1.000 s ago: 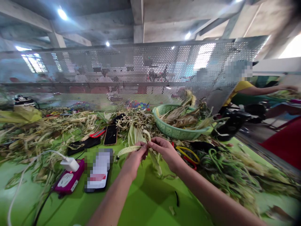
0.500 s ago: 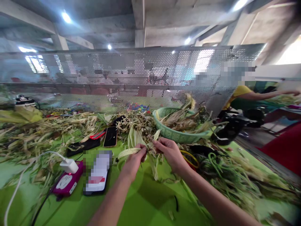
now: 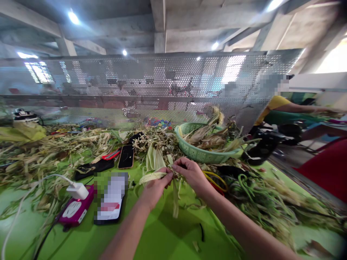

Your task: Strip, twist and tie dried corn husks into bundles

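Over the green table (image 3: 159,231), my left hand (image 3: 158,184) pinches a bundle of pale dried corn husks (image 3: 155,159). One husk strip (image 3: 153,177) lies across its fingers, and another (image 3: 175,202) dangles below. My right hand (image 3: 189,173) meets it from the right, thumb and forefinger closed on the same husks close to the left fingertips. The exact spot between the fingertips is too small to make out. Behind my right hand stands a green plastic basket (image 3: 206,155) with brown husks (image 3: 204,135) inside.
A lit phone (image 3: 111,198), a dark phone (image 3: 126,156) and a magenta power strip (image 3: 77,209) with a white charger lie left. Husk scraps (image 3: 67,144) heap behind; green fibres (image 3: 260,202) pile right. A perforated metal screen (image 3: 151,86) stands across the back. A person in yellow (image 3: 279,103) works at right.
My right fingertips have drawn slightly left, nearer the left ones. The dangling husk strip now hangs straighter. The view has shifted a little, and the person at right has lowered their hand.
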Available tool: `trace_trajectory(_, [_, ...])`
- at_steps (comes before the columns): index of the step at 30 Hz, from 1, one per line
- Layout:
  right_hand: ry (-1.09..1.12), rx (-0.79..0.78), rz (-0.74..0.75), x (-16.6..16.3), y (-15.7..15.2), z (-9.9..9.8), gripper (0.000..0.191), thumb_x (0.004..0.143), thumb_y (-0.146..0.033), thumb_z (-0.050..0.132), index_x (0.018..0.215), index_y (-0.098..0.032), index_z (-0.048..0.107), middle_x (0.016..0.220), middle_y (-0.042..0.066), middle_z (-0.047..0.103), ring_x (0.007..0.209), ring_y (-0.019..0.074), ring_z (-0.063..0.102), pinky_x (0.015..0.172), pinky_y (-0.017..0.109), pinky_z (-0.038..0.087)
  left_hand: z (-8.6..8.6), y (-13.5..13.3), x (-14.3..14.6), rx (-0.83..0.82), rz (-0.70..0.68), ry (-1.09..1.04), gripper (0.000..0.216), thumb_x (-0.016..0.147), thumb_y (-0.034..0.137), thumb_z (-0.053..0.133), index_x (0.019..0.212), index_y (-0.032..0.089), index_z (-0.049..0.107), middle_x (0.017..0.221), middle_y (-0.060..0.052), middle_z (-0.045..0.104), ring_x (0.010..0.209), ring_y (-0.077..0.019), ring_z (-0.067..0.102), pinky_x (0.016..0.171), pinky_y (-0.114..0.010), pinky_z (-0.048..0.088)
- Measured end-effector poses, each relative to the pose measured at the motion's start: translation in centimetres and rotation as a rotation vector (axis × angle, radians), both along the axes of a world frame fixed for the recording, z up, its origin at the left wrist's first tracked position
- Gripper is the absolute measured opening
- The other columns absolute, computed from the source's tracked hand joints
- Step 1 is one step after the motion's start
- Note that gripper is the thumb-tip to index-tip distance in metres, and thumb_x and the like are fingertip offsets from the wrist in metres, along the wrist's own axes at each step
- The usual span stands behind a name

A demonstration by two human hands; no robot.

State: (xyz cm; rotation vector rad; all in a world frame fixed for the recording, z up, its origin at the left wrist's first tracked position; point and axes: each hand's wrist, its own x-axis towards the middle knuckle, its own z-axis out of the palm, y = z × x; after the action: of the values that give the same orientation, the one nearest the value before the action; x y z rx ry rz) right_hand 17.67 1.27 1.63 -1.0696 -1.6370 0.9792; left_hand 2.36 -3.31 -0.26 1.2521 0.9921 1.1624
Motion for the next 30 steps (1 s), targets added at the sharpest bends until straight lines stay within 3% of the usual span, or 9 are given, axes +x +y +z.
trace_trajectory(5, [0.017,0.133,-0.091,0.3,-0.5,1.1,0.025,0.079,-0.042,0.062,0.074,-0.018,0.055,0.064,-0.003,0.048,0.058,0.0113,0.041,0.052,0.022,0.033,-0.9,1.1,0.0,-0.155,0.076,-0.365,0.024,0.073,0.042,0.069,0.081,0.020,0.061,0.069,0.003,0.055,0.064,-0.0104,0.046,0.060,-0.022,0.033])
trace_trajectory(9, [-0.145,0.142,0.003,0.2,-0.8,0.9,0.030,0.080,-0.045,0.061,0.070,-0.017,0.060,0.066,-0.001,0.053,0.063,0.0136,0.048,0.057,0.023,0.036,-1.1,1.7,0.0,-0.238,0.154,-0.541,0.028,0.071,0.041,0.072,0.083,0.017,0.063,0.072,0.001,0.058,0.066,-0.0098,0.050,0.061,-0.021,0.036])
trace_trajectory(12, [-0.241,0.104,0.080,-0.3,-0.8,0.1,0.032,0.079,-0.047,0.061,0.071,-0.016,0.064,0.070,0.001,0.057,0.069,0.0157,0.052,0.062,0.025,0.039,-1.0,1.6,0.0,-0.223,0.160,-0.546,0.030,0.072,0.041,0.072,0.084,0.015,0.064,0.070,0.000,0.058,0.063,-0.0089,0.050,0.059,-0.021,0.036])
trace_trajectory(17, [-0.232,0.084,0.172,-0.9,-0.7,-0.7,0.031,0.081,-0.041,0.059,0.063,-0.016,0.056,0.064,-0.001,0.051,0.065,0.0141,0.048,0.060,0.024,0.037,-0.5,1.2,0.1,-0.176,0.111,-0.519,0.027,0.070,0.035,0.074,0.082,0.015,0.061,0.072,0.001,0.059,0.060,-0.0074,0.048,0.057,-0.020,0.034])
trace_trajectory(25, [-0.387,0.259,0.140,-0.7,-1.4,0.5,0.021,0.081,-0.028,0.060,0.062,-0.018,0.057,0.065,-0.001,0.053,0.065,0.0140,0.050,0.061,0.024,0.036,-0.5,1.5,0.0,-0.183,0.177,-0.515,0.029,0.067,0.036,0.075,0.078,0.016,0.058,0.061,0.004,0.050,0.055,-0.0075,0.043,0.053,-0.020,0.030])
trace_trajectory(30, [-0.180,0.248,-0.025,-0.5,-1.2,0.4,0.013,0.085,-0.033,0.057,0.085,-0.020,0.057,0.085,0.002,0.058,0.064,0.0126,0.051,0.059,0.024,0.042,-0.4,1.4,-0.2,-0.154,0.144,-0.469,0.029,0.068,0.038,0.074,0.079,0.016,0.057,0.062,0.004,0.048,0.056,-0.0074,0.040,0.053,-0.020,0.026])
